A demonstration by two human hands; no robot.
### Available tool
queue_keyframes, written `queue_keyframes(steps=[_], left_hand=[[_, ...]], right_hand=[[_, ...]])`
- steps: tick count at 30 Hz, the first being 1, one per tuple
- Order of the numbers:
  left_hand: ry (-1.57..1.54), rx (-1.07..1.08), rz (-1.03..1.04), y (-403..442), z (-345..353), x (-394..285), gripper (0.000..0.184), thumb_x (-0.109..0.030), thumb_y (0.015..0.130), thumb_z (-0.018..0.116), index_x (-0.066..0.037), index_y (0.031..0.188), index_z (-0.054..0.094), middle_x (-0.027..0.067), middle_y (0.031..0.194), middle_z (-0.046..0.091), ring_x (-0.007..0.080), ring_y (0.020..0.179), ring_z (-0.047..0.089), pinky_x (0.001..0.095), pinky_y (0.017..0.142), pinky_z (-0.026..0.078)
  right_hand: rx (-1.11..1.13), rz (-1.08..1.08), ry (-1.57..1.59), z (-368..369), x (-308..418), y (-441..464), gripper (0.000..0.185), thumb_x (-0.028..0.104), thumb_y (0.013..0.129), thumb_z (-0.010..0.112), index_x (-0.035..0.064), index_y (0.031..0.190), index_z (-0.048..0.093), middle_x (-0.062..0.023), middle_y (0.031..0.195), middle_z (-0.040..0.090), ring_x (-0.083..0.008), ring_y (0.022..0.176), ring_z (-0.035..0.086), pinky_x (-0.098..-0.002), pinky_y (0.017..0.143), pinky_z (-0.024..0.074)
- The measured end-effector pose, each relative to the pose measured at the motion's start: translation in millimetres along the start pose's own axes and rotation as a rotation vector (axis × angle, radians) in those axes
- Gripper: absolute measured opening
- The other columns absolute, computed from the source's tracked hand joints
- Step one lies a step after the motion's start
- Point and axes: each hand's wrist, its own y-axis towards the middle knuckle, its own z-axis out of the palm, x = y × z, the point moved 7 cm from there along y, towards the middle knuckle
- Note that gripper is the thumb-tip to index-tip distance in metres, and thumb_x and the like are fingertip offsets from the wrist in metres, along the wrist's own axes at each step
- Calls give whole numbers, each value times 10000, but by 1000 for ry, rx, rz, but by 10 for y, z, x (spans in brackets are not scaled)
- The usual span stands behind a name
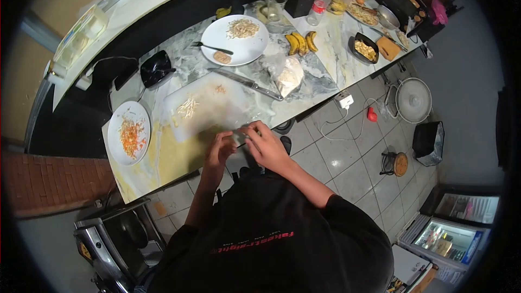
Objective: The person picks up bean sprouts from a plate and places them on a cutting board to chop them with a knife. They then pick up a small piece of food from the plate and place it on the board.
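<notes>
My left hand [219, 151] is held above the counter's front edge, fingers bent, thumb apart, with nothing visible in it. Facing it is my right hand [266, 145], its fingers loosely curved and spread. The fingertips of both hands come close together; anything tiny between them is too small to make out. Just beyond them lies a pale cutting board [209, 89], bearing thin white strips [188, 107] and a small heap of orange-brown bits [220, 89]. A large knife [247, 83] rests along the board's far side.
A plate of orange and white shreds [131, 135] stands left. Farther back are a white plate [239, 57] with a fork [217, 49], a bag of white powder [290, 76], bananas [302, 43], a bottle [318, 5] and a black bowl [363, 49]. A stool [400, 164] stands right.
</notes>
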Motion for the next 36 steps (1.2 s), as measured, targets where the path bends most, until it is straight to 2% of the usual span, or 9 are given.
queue_keyframes(steps=[2,6,12,19,21,23,26,31,36], left_hand=[[287,-144,116,-69,-335,40,581,-482,1127,311,-28,1441,494,119,1304,633,202,1198,600,376,1065,430],[40,-206,81,-286,-95,-132,541,-449,1135,317,-25,1358,568,106,1267,670,185,1146,642,342,1005,475],[33,12,-52,-355,38,38,544,-493,1117,348,-17,1257,572,128,1156,682,193,1080,649,351,986,476],[146,-130,133,-296,56,35,307,-331,1116,438,-58,1109,578,61,949,649,126,884,640,283,795,494],[747,-278,217,-311,-115,-36,287,-298,1112,474,-35,1160,579,41,929,606,144,783,599,315,744,514],[740,-289,140,-315,-282,-45,408,-372,1135,367,-31,1174,588,49,1043,664,150,949,652,311,851,510],[-29,40,-16,-398,-114,-4,624,-486,1129,307,-4,1498,451,134,1486,524,238,1332,551,401,1120,434],[-163,-55,-152,-626,98,-8,635,-488,1134,253,7,1466,471,154,1463,542,257,1307,572,411,1111,442],[125,-144,68,-595,-299,-159,489,-397,1138,331,-15,1352,549,112,1313,634,199,1184,634,367,1057,471]], right_hand=[[7,7,33,8,72,5,352,119,947,670,87,1292,609,-140,1169,552,-356,1095,612,-423,904,521],[34,-92,76,123,279,38,428,167,903,734,105,1307,608,-159,1223,540,-368,1132,596,-425,938,511],[138,-164,3,258,306,86,561,162,815,782,112,1343,602,-160,1278,514,-350,1137,588,-419,951,505],[129,-174,150,180,427,-24,438,72,872,721,81,1300,628,-149,1243,542,-319,1041,626,-379,895,526],[242,-105,319,198,316,-38,442,39,884,706,75,1317,622,-155,1216,562,-304,1057,631,-368,898,522],[313,44,377,222,231,-49,470,23,885,706,76,1343,614,-159,1208,579,-315,1115,620,-361,952,500],[124,-106,222,134,484,12,575,190,887,757,128,1430,580,-166,1388,535,-383,1309,510,-433,1085,441],[185,-407,-93,424,525,102,563,338,925,715,150,1437,578,-160,1419,526,-396,1314,508,-482,1102,415],[245,-54,156,425,205,66,576,331,925,716,142,1446,560,-177,1420,529,-410,1309,524,-470,1105,415]])
